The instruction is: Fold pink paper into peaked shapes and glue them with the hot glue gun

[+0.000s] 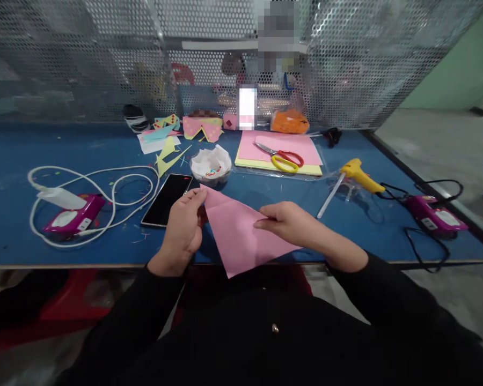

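A sheet of pink paper (241, 230) is held up at the table's front edge, its lower corner hanging past that edge. My left hand (183, 228) pinches its upper left corner between thumb and fingers. On the upper right edge, my right hand (284, 222) grips the sheet, thumb and fingertips together. A faint crease runs near the top corner. Just beyond the sheet stands a bowl lined with white paper (210, 163), with small red and blue bits inside. A dark phone (169, 199) lies beside my left hand.
Scissors (284, 159) rest on stacked coloured paper (245, 147). At right lie a yellow glue gun (358, 174) and a purple power socket (434, 214). A white cable (115, 185) loops around another purple socket (70, 217) at left. Pink paper glasses (201, 127) stand by the perforated metal screen (209, 69).
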A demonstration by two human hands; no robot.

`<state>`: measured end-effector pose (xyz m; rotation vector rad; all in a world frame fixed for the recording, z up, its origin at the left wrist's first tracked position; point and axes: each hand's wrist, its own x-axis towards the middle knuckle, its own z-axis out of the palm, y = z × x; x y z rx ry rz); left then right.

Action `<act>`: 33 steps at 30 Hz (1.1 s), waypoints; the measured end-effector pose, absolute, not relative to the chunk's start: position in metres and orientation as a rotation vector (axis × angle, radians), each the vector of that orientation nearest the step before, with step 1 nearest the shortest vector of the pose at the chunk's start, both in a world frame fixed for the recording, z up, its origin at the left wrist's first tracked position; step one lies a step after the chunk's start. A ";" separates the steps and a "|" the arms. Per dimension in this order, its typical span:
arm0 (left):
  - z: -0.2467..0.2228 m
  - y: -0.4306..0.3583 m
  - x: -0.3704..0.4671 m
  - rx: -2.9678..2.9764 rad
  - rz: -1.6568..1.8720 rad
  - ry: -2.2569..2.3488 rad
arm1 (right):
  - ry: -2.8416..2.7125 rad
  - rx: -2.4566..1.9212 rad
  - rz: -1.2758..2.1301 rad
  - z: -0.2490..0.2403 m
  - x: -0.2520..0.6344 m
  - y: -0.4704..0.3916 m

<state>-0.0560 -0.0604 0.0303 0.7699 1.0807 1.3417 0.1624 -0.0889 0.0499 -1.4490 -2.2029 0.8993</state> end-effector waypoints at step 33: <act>0.068 -0.071 -0.070 2.750 1.452 0.830 | -1.711 -0.926 0.527 0.060 0.171 -0.078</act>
